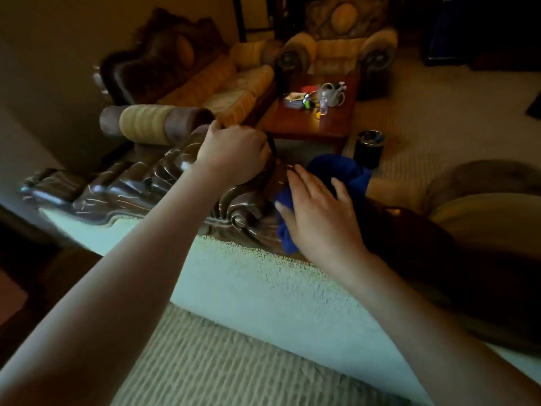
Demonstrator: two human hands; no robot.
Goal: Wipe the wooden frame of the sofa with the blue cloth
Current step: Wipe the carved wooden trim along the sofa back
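Right now the blue cloth (330,183) is lying bunched over the carved wooden frame (140,183) along the sofa's back top, under the right hand (319,212), whose fingers are spreading flat and pressing it. The left hand (234,153) is curling around the crest, steadying. Working the cloth into the grooves would clean best. The frame's long axis is running from lower right up toward the left.

The carved wooden frame (140,183) along the sofa's back carries the blue cloth (336,171), bunched at its 3 o'clock end. At 1 o'clock, a reddish coffee table (295,124) bears small blurred clutter. A dark cylindrical container (369,148) stands on the carpet (439,118) beside it.
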